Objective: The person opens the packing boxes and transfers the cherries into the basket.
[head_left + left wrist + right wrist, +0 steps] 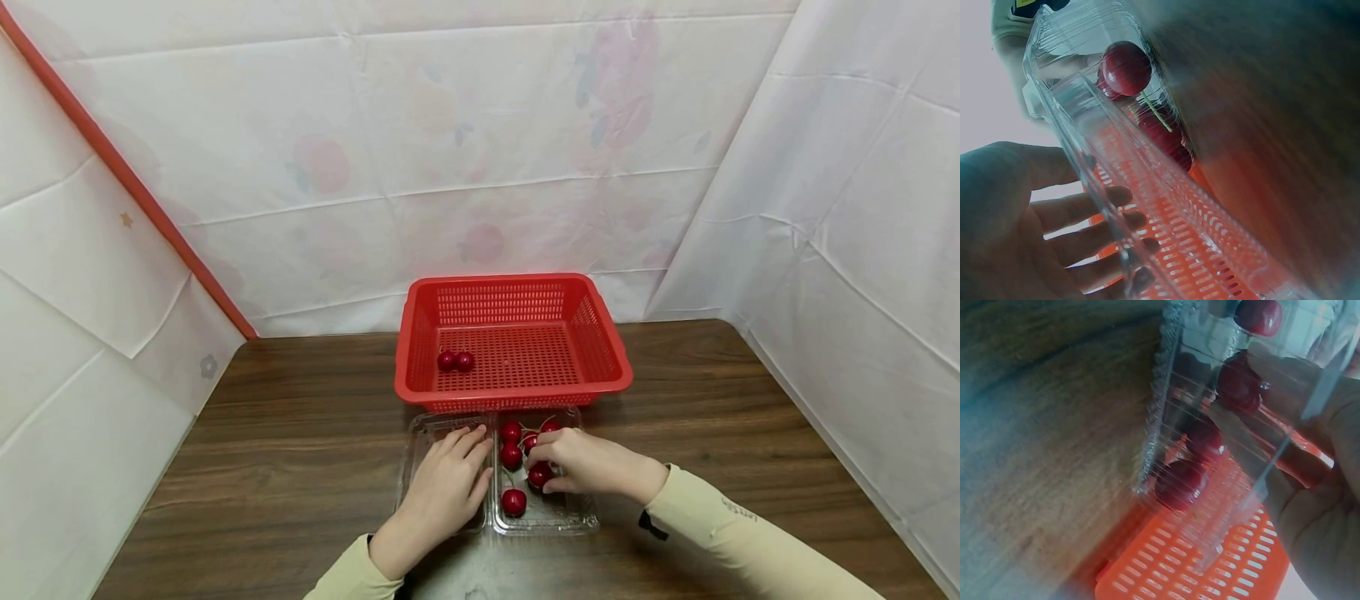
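Note:
A clear plastic clamshell box [551,527] lies opened out on the table, with several red cherries [513,502] in its right half. My right hand [592,462] reaches into that half and pinches one cherry [1239,381] between thumb and fingers. Its thumb and fingertips show through the clear wall in the right wrist view. My left hand [446,483] rests on the clear lid [420,442], the box's left half, fingers extended. In the left wrist view the left fingers [1097,206] spread along the lid's edge and hold nothing.
Behind the box stands a red plastic basket [513,389] with two cherries [456,361] in its left part. The wooden table [300,450] extends to both sides. White printed cloth [487,167] hangs at the back and sides, with a red strip [135,183] at left.

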Demonstrator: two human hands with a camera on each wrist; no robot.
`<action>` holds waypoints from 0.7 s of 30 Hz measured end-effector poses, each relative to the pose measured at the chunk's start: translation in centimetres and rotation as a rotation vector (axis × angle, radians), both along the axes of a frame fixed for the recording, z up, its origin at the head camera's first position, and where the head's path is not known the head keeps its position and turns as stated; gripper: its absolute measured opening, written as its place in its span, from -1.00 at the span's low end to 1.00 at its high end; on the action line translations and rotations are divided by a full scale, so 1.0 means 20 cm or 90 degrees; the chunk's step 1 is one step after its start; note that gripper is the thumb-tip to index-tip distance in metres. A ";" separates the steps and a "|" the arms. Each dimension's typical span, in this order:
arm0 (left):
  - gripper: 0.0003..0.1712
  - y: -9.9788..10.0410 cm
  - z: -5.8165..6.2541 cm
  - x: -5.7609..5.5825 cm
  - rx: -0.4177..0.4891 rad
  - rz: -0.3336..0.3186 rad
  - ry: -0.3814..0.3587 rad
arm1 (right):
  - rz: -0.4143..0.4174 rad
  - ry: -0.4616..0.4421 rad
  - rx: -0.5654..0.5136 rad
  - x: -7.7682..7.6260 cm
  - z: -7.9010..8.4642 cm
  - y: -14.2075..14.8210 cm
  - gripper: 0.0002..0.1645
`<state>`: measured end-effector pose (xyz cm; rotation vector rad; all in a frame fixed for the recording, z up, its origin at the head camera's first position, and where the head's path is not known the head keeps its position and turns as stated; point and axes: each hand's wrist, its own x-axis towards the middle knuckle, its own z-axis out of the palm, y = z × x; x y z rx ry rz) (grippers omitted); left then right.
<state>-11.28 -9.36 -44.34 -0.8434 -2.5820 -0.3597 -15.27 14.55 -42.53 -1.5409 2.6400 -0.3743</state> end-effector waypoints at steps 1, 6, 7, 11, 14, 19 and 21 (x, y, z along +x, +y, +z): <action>-0.62 0.00 0.00 0.00 0.000 0.000 0.000 | 0.000 0.000 -0.004 0.00 0.01 0.00 -0.69; -0.63 0.00 0.00 0.00 0.001 0.000 0.005 | 0.001 0.017 -0.013 -0.01 0.02 0.00 -0.69; -0.63 0.00 0.00 0.00 0.001 0.000 0.006 | 0.001 0.021 -0.015 -0.02 0.03 0.00 -0.69; -0.63 0.00 0.00 0.00 0.001 -0.001 0.009 | -0.005 0.024 -0.024 -0.02 0.04 0.01 -0.68; -0.62 0.00 0.00 0.00 -0.001 -0.001 0.007 | -0.008 0.026 -0.036 -0.02 0.06 0.01 -0.67; -0.62 0.00 0.00 0.00 -0.003 0.002 0.003 | -0.002 0.039 -0.054 -0.02 0.09 0.00 -0.68; -0.62 0.00 0.00 0.00 -0.004 0.003 0.001 | 0.001 0.039 -0.055 -0.02 0.10 0.00 -0.68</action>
